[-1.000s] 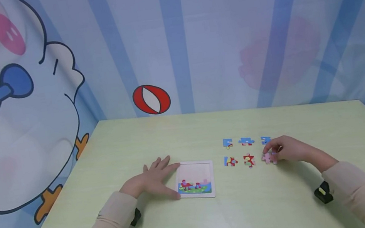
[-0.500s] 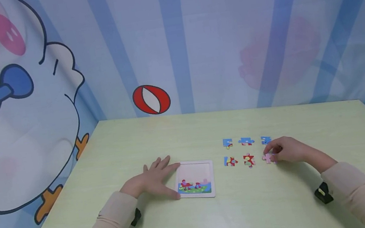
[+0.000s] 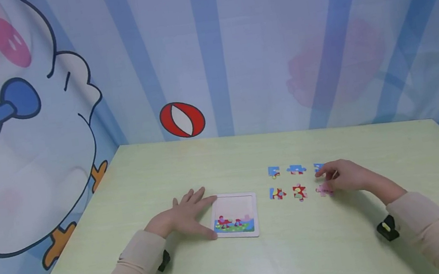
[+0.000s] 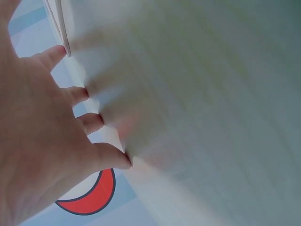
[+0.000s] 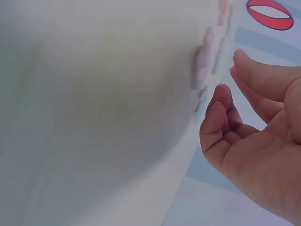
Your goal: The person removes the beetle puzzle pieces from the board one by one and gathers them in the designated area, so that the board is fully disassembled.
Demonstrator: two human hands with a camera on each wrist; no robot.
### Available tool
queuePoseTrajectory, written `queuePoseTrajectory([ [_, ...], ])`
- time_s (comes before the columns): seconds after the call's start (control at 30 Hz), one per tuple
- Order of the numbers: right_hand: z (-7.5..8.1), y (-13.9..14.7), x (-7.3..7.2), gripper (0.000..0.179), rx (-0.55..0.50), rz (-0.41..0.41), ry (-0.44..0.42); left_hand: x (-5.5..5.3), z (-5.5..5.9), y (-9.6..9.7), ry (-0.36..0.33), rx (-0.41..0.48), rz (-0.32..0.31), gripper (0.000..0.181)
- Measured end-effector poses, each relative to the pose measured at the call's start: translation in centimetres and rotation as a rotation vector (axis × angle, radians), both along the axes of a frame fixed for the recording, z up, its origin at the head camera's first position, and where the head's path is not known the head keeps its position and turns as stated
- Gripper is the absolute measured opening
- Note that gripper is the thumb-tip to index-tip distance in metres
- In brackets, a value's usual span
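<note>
Now the right hand [image 3: 347, 177], fingers loosely bent and gripping nothing, sits slightly higher than before, by the pink piece [image 3: 323, 190] right of the tray [image 3: 233, 204]. The left hand [image 3: 186, 214], spread wide, touches the tray's two left corners. The table's [image 3: 294, 248] far edge runs well beyond the tray. The right wrist view shows curled fingertips [image 5: 215, 115] that the head view hides.

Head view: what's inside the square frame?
In the frame: colourful picture strip along the near side, pale backing beyond. Left hand hides bits of the frame's left corners; can't see under it.
</note>
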State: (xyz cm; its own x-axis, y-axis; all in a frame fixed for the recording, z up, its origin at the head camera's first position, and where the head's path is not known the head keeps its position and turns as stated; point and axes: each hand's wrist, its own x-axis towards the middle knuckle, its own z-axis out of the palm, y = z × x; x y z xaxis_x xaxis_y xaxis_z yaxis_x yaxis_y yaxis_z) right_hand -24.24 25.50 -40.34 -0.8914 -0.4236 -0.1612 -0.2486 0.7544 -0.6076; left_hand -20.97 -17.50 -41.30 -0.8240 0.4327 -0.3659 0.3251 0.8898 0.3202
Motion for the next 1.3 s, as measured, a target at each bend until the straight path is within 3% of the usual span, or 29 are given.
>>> queuePoseTrajectory([
  [0.4, 2.2, -2.9, 0.4, 0.034, -0.083, 0.079, 0.04, -0.1, 0.0, 0.1, -0.001, -0.005, 0.001, 0.096],
  [0.63, 2.5, -5.8, 0.5, 0.037, -0.136, 0.124, 0.054, 0.0, 0.1, 0.1, -0.01, -0.006, 0.01, 0.097],
  [0.83, 2.6, -8.6, 0.6, 0.037, -0.176, 0.164, 0.002, 0.0, 0.1, 0.2, -0.012, -0.005, 0.008, 0.096],
  [1.1, 3.3, -12.5, 1.0, 0.036, -0.179, 0.223, -0.039, -0.1, 0.0, 0.2, -0.01, -0.015, -0.001, 0.096],
  [1.3, 3.4, -15.3, 1.5, 0.035, -0.124, 0.232, -0.034, -0.1, 0.0, 0.3, -0.006, -0.027, -0.001, 0.096],
])
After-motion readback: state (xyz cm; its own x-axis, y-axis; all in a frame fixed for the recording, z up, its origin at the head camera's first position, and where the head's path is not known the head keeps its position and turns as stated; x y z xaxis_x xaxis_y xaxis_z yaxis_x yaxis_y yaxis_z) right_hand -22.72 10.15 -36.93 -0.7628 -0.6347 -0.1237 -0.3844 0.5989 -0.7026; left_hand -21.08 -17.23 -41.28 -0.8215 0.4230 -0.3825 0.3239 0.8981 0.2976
